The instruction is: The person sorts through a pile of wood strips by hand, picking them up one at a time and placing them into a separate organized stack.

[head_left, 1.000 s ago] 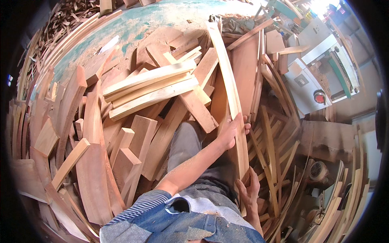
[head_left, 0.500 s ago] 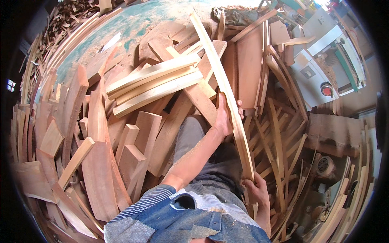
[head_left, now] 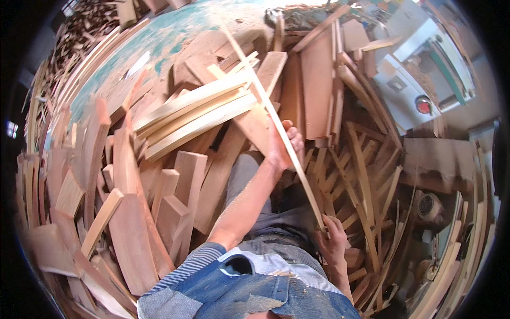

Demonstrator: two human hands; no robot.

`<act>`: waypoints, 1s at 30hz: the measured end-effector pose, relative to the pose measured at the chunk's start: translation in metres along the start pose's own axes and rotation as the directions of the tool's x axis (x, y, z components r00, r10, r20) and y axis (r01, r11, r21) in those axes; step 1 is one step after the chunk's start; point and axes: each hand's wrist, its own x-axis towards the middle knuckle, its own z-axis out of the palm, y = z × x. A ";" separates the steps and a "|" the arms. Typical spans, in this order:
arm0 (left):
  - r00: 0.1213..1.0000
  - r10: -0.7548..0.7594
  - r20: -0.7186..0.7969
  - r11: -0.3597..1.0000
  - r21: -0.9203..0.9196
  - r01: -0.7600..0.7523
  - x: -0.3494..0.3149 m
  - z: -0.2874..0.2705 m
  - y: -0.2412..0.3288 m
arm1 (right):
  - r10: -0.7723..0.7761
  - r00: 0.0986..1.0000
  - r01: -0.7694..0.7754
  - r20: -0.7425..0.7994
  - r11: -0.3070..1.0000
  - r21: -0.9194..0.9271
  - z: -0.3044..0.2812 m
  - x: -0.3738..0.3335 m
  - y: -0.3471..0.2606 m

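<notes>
Clamped on strip (head_left: 268, 103): midway with left hand (head_left: 276, 150), near lower end with right hand (head_left: 332, 242). Held aslant above lap (head_left: 273, 220), reaching past stack (head_left: 191, 103). Could knock stack loose if swung leftward; could catch splinters if slid barehanded.

Pale wooden strip (head_left: 269, 105) blurred toward its far end

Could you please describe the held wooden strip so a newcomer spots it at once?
Find the blue clothing at the bottom, then look above it. The left hand and right hand hold a long wooden strip slanting up and left. Unlike the pale stacked pieces to its left, it is single, slender and held.
</notes>
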 end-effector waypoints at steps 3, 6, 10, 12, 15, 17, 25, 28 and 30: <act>0.999 -0.032 0.033 0.998 -0.054 0.034 0.004 0.007 -0.006 | 0.082 0.982 -0.101 -0.169 0.989 -0.108 0.008 -0.011 0.021; 0.989 0.071 0.133 0.979 0.180 -0.095 0.000 0.020 -0.002 | 0.056 0.951 -0.090 -0.303 0.991 -0.100 -0.001 -0.001 0.028; 0.965 0.238 0.111 0.861 0.435 -0.262 0.006 0.030 0.001 | 0.114 0.927 -0.086 -0.357 0.992 0.093 -0.008 0.003 0.030; 0.969 0.179 0.172 0.875 0.422 -0.236 0.005 0.046 -0.009 | 0.134 0.917 -0.084 -0.374 0.985 0.148 -0.012 -0.001 0.030; 0.969 0.145 0.198 0.889 0.405 -0.215 0.002 0.064 -0.022 | 0.137 0.885 -0.065 -0.446 0.983 0.174 -0.016 -0.011 0.030; 0.965 0.140 0.221 0.903 0.372 -0.216 0.002 0.060 -0.021 | 0.190 0.878 -0.083 -0.439 0.964 0.252 -0.018 -0.014 0.025; 0.920 0.292 0.261 0.852 0.365 -0.374 0.007 0.042 -0.007 | 0.390 0.778 -0.053 -0.493 0.822 0.567 -0.045 -0.002 0.030; 0.881 0.415 0.226 0.775 0.420 -0.473 0.002 0.043 -0.005 | 0.563 0.677 -0.125 -0.473 0.722 0.680 -0.066 -0.005 0.034; 0.877 0.429 0.218 0.743 0.468 -0.479 -0.001 0.042 0.004 | 0.614 0.591 -0.089 -0.523 0.693 0.715 -0.071 -0.008 0.051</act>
